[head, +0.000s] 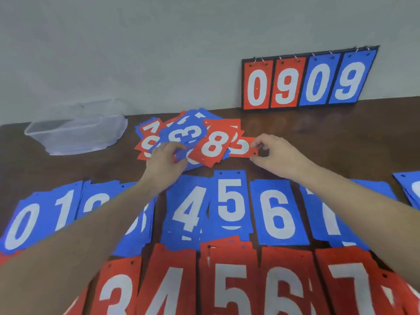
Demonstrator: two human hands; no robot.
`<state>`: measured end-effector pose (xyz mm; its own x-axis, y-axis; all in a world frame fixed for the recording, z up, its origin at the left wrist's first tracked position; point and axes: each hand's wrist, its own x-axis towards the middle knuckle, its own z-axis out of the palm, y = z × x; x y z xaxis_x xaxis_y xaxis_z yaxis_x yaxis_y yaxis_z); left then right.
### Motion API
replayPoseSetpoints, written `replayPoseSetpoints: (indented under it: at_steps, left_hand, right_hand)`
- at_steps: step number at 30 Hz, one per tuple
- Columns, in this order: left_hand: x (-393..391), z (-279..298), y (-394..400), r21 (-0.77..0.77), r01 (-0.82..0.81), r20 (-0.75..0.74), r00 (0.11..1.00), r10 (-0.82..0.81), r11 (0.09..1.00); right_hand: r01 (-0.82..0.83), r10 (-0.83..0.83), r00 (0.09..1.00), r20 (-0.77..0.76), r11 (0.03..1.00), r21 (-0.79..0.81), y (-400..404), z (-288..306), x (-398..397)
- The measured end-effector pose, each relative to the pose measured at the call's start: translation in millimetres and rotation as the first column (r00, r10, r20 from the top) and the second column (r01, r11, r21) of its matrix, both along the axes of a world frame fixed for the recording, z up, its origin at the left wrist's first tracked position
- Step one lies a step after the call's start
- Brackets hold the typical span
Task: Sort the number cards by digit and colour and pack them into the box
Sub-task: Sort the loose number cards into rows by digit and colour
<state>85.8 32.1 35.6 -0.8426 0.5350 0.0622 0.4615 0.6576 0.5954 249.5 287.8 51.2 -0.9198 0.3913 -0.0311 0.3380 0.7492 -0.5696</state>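
Observation:
A mixed heap of red and blue number cards (pixel 193 135) lies at the middle of the brown table, a red 8 (pixel 213 145) on top. My left hand (pixel 167 161) rests on the heap's near left side, its fingers curled round the edge of a card (pixel 179 154). My right hand (pixel 276 153) pinches the right end of a red card (pixel 242 147) sticking out of the heap. Nearer me lie sorted rows: blue piles (pixel 229 203) 0 to 7 and red piles (pixel 229 280) 3 to 7. The clear plastic box (pixel 75 133) stands at the back left.
A flip scoreboard (pixel 306 81) reading 0909 leans against the grey wall at the back right. Another blue pile (pixel 411 187) shows at the right edge. My forearms cover parts of the blue 2, 3 and 7 piles.

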Motion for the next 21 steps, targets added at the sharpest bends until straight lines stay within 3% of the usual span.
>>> replayPoseSetpoints:
  at_steps: [12,21]
  left_hand:
    - [-95.0,-15.3,-7.2,-0.054,-0.056,-0.01,0.998,0.056,0.997]
    - [-103.4,-33.9,-8.5,-0.209,-0.033,-0.119,0.993,0.008,0.977]
  right_hand:
    - [0.001,-0.001,0.999,0.051,1.0,0.001,-38.2,-6.7,-101.8]
    - [-0.062,-0.001,0.951,0.309,0.979,0.192,-33.2,-28.2,-120.6]
